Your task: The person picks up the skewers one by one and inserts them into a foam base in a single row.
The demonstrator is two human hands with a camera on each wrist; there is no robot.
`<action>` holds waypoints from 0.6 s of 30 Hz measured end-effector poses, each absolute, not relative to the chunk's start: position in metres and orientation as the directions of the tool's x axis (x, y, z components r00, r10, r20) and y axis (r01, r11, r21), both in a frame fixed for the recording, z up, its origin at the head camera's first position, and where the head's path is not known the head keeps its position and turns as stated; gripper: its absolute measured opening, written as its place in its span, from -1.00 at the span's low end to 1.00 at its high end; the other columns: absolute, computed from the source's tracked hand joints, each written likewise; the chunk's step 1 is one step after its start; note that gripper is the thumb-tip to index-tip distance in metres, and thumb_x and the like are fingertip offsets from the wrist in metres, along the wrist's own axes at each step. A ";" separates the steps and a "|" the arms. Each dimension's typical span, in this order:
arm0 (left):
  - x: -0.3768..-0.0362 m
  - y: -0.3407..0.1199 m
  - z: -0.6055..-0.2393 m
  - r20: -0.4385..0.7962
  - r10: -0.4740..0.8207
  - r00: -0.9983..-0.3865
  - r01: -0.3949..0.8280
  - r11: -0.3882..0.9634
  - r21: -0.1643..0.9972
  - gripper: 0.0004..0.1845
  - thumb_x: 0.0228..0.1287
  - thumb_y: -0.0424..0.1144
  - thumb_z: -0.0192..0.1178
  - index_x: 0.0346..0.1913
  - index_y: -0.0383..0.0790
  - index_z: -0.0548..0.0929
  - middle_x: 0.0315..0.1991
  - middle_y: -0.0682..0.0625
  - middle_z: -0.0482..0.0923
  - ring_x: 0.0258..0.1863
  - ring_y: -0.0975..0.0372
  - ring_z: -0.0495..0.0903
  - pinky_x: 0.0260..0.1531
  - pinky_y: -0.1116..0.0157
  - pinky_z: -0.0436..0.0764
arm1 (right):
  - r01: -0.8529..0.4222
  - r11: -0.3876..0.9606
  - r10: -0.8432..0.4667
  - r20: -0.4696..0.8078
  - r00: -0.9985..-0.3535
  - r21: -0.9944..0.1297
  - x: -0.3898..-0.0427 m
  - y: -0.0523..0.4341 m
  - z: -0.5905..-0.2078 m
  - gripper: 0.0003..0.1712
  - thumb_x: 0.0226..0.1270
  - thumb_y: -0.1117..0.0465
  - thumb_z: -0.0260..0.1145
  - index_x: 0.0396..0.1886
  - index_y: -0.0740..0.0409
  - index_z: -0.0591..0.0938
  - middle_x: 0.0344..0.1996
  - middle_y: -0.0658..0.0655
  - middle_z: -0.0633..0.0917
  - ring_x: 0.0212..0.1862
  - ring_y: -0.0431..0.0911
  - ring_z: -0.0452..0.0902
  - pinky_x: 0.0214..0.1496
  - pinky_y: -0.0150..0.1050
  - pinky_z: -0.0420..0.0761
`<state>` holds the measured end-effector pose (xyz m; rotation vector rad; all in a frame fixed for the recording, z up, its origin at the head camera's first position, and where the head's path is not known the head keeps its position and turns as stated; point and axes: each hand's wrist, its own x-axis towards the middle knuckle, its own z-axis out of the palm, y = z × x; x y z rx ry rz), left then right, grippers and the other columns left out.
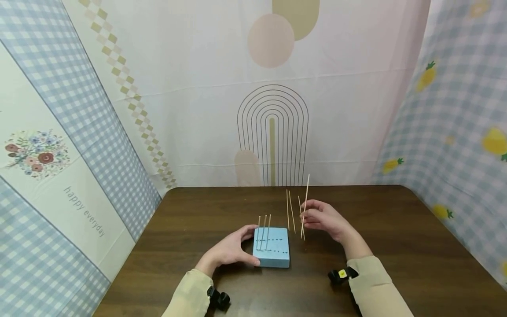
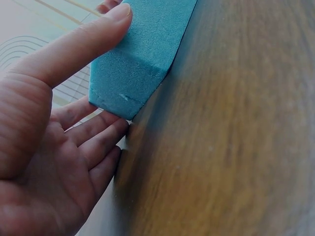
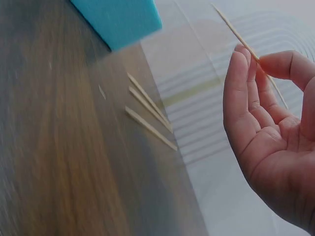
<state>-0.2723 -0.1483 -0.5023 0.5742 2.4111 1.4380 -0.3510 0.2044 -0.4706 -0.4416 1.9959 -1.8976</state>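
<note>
Closest to us, our sleeves point(image 1: 190, 293) are framing the work, and just beyond them our left hand point(image 1: 227, 251) is steadying the blue foam block point(image 1: 272, 247) on the table point(image 1: 396, 246). Our fingers point(image 2: 93, 137) are lying against its left side while the thumb point(image 2: 74, 46) is resting across its top edge, so the hand is curling round the block. Three skewers point(image 1: 264, 229) are standing upright in the block's left part, near rows of small dark marks on its top face.

Our right hand point(image 1: 326, 220) is hovering just right of the block, pinching a single skewer point(image 1: 305, 207) near its middle between thumb and fingertips point(image 3: 241, 61); the other fingers are lying loosely curled. The stick is standing nearly vertical, its lower tip close above the table. Three more skewers point(image 3: 147, 115) are lying on the table between the block and this hand.

We are judging the skewer to be very light, stiff yet thin, so likely to snap if bent, and smooth enough to slide in a slack pinch. Taking hold lower, nearer the tip, should be giving us steadier aim. The foam looks soft and light, likely to shift unless held down.
</note>
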 end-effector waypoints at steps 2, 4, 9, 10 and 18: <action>-0.272 -0.148 -0.502 -0.032 0.468 -0.883 0.197 0.432 0.880 0.14 0.02 -0.13 0.74 0.64 -0.17 0.30 0.54 -0.05 0.41 0.55 0.05 0.36 0.51 -0.05 0.24 | -0.007 0.063 -0.464 -0.024 -0.886 -0.998 -0.349 0.199 -0.469 -0.61 0.55 0.33 0.23 0.27 0.38 0.45 -0.13 0.23 0.76 -0.15 -0.06 0.76 0.06 -0.06 0.76; -0.272 -0.149 -0.501 -0.031 0.468 -0.883 0.199 0.434 0.879 0.14 0.02 -0.13 0.74 0.64 -0.18 0.30 0.54 -0.06 0.40 0.55 0.04 0.36 0.51 -0.05 0.25 | -0.013 0.071 -0.461 -0.021 -0.887 -0.997 -0.347 0.195 -0.467 -0.61 0.54 0.34 0.23 0.27 0.35 0.46 -0.12 0.27 0.76 -0.15 -0.04 0.76 0.05 -0.06 0.76; -0.273 -0.150 -0.498 -0.019 0.470 -0.883 0.211 0.431 0.877 0.14 0.03 -0.14 0.73 0.64 -0.20 0.29 0.55 -0.09 0.40 0.55 0.00 0.35 0.51 -0.05 0.25 | -0.023 0.075 -0.454 -0.014 -0.891 -0.997 -0.344 0.187 -0.462 -0.72 0.56 0.34 0.20 0.17 0.30 0.46 -0.12 0.32 0.76 -0.16 0.00 0.76 0.05 -0.04 0.76; -0.273 -0.150 -0.498 -0.017 0.469 -0.883 0.211 0.430 0.878 0.14 0.03 -0.14 0.73 0.64 -0.20 0.29 0.55 -0.09 0.40 0.55 0.00 0.35 0.51 -0.05 0.26 | -0.029 0.071 -0.455 -0.007 -0.891 -0.997 -0.343 0.185 -0.460 -0.74 0.57 0.34 0.20 0.15 0.30 0.46 -0.13 0.31 0.76 -0.16 0.00 0.76 0.05 -0.03 0.76; -0.271 -0.147 -0.500 -0.017 0.477 -0.879 0.205 0.409 0.889 0.12 0.03 -0.19 0.73 0.63 -0.22 0.30 0.53 -0.10 0.42 0.54 0.00 0.36 0.52 -0.07 0.23 | -0.098 0.103 -0.463 0.039 -0.885 -0.990 -0.320 0.164 -0.446 -0.75 0.59 0.35 0.16 0.13 0.38 0.44 -0.19 0.27 0.78 -0.17 0.17 0.77 0.03 0.08 0.76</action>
